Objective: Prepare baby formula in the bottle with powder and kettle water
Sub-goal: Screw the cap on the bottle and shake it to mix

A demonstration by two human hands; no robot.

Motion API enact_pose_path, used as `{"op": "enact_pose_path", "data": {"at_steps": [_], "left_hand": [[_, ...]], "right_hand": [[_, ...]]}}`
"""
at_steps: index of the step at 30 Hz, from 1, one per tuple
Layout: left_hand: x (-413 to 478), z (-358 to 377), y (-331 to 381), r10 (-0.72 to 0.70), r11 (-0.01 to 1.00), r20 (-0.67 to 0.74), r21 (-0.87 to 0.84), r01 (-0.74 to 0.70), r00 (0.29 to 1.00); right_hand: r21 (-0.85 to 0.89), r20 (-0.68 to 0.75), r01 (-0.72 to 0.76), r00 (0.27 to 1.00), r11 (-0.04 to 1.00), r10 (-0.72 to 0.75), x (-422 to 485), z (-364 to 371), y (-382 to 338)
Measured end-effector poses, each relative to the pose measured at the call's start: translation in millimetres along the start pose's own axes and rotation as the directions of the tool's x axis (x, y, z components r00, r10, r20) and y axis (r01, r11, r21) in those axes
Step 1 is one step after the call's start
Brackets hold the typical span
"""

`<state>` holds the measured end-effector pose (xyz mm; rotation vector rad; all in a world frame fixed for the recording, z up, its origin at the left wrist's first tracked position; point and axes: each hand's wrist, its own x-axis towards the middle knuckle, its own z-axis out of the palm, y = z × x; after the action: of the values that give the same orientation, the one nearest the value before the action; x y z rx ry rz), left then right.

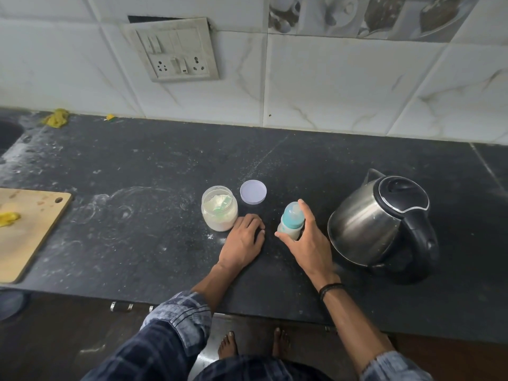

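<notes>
A small baby bottle (pixel 292 220) with a teal cap stands on the dark countertop (pixel 154 188). My right hand (pixel 306 242) wraps around it, thumb on its left side and fingers on its right. My left hand (pixel 243 242) rests on the counter with fingers curled under, holding nothing, just right of the open powder jar (pixel 219 209). The jar holds white powder and a pale green scoop. Its white lid (pixel 253 191) lies flat behind the jar to the right. A steel kettle (pixel 384 224) with a black lid and handle stands to the right of the bottle.
A wooden cutting board (pixel 27 229) with a yellow scrap lies at the left edge. A yellow cloth (pixel 56 117) sits by the tiled wall, near a sink (pixel 8 136). A switch panel (pixel 176 49) is on the wall. White powder smears mark the counter.
</notes>
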<state>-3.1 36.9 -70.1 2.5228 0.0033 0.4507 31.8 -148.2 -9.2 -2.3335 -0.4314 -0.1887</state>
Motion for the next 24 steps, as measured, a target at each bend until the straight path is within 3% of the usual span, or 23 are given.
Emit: {"op": "enact_pose_path", "data": {"at_steps": [5, 7, 9, 11, 14, 16, 17, 20, 21, 24], "left_hand": [[-1.0, -0.8, 0.1, 0.006, 1.000, -0.001, 0.002, -0.006, 1.000], [-1.2, -1.0, 0.0, 0.005, 1.000, 0.001, -0.002, -0.005, 1.000], [-0.4, -0.9, 0.0, 0.003, 1.000, 0.003, 0.001, -0.003, 1.000], [0.6, -0.2, -0.8, 0.006, 1.000, 0.002, 0.004, -0.006, 1.000], [-0.6, 0.6, -0.8, 0.006, 1.000, 0.000, 0.005, -0.006, 1.000], [-1.6, 1.0, -1.0, 0.003, 1.000, -0.006, 0.001, -0.003, 1.000], [-1.0, 1.0, -1.0, 0.006, 1.000, -0.010, 0.002, -0.006, 1.000], [0.9, 1.3, -0.4, 0.020, 1.000, -0.025, 0.021, -0.020, 0.999], [1.5, 1.3, -0.6, 0.021, 1.000, -0.025, 0.020, -0.020, 0.999], [0.9, 1.0, -1.1, 0.017, 1.000, -0.012, 0.004, -0.017, 1.000]], "right_hand": [[-0.116, 0.194, -0.055, 0.978, 0.992, 0.077, 28.5, -22.4, -19.5], [-0.088, 0.196, -0.041, 0.979, 0.995, 0.058, 39.1, -42.8, -33.6], [0.018, 0.101, -0.018, 0.995, 1.000, 0.016, 45.6, -68.5, -52.5], [0.286, -0.119, 0.055, 0.993, 0.957, -0.022, 47.1, -90.0, -71.5], [0.723, -0.414, 0.239, 0.901, 0.648, 0.130, 47.0, -109.6, -108.0], [0.837, -0.368, 0.214, 0.901, 0.503, 0.229, 43.6, -113.7, -123.3], [0.854, -0.288, 0.154, 0.935, 0.498, 0.205, 41.9, -115.3, -125.8], [0.637, 0.022, 0.013, 0.999, 0.771, -0.035, 37.1, -120.6, -121.3], [0.620, 0.050, 0.001, 0.998, 0.785, -0.041, 36.3, -125.6, -121.9], [0.840, -0.134, 0.110, 0.991, 0.531, 0.005, 43.6, -151.3, -136.0]]}}
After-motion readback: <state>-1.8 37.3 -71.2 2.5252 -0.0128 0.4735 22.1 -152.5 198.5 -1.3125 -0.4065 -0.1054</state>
